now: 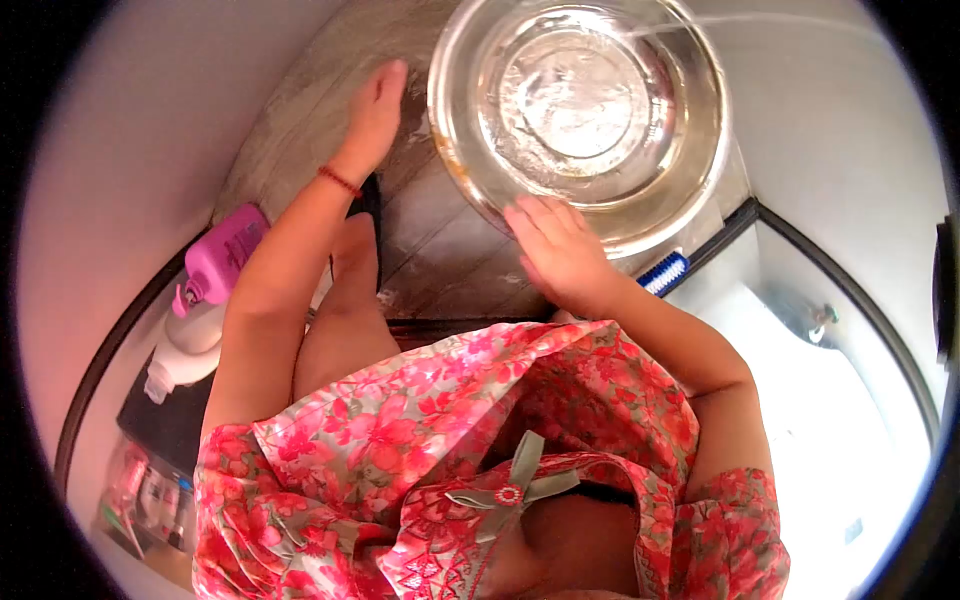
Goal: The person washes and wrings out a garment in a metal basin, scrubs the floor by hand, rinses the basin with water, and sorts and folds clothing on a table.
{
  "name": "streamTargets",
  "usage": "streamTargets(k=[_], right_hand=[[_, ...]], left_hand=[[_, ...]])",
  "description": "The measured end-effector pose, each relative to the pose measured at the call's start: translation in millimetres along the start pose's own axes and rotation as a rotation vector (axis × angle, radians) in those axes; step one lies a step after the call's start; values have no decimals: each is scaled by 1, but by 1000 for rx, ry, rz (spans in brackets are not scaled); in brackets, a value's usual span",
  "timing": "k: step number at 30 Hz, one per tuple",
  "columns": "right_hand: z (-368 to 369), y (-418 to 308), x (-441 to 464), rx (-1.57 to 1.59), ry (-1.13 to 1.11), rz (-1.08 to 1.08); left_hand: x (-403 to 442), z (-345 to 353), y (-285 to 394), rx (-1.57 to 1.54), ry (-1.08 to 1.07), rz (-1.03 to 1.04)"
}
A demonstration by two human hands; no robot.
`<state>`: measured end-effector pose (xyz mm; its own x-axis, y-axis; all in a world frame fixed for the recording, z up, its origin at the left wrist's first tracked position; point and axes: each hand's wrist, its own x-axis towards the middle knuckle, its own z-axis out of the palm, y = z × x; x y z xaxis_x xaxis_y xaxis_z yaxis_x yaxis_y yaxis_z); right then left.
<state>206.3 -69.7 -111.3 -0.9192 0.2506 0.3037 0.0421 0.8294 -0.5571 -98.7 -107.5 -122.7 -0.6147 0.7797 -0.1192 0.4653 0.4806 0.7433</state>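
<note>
A large round metal basin [690, 190] with a shiny wide rim is at the upper middle, and water lies in its bottom. My right hand [562, 252] is at its near rim, fingers laid over the edge; the thumb is hidden. Left of the basin, apart from it, my left hand [374, 118] is held out with its fingers extended and nothing in it. A red bead bracelet [340, 181] circles that wrist. A thin stream of water [780, 22] comes from the upper right into the basin.
The tiled floor [440, 250] looks wet. A blue and white brush [663, 272] lies just below the basin. On the left stand a pink bottle [225, 250] and a white bottle [190, 345]. Pale walls close in both sides, and a dark-edged ledge [790, 225] is at right.
</note>
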Motion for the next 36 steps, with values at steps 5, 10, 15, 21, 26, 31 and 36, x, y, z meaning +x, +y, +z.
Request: streamTargets(k=[5, 10, 15, 21, 26, 31, 36], right_hand=[[22, 13, -15, -231, -145, 76], [24, 16, -22, -274, -198, 55], [24, 5, -8, -210, -382, 120], [20, -10, -26, -215, -367, 123], [-9, 6, -14, -86, -505, 155], [-43, 18, 21, 90, -275, 177], [-91, 11, 71, 62, -210, 133]], left_hand=[[-31, 19, 30, -249, -202, 196], [-23, 18, 35, -10, -199, 258], [-35, 14, 26, -94, -248, 128], [-61, 13, 31, 40, -231, 224], [-68, -13, 59, 80, -180, 278], [-61, -13, 72, -320, -173, 33], [-72, -35, 96, -401, 2, 109]])
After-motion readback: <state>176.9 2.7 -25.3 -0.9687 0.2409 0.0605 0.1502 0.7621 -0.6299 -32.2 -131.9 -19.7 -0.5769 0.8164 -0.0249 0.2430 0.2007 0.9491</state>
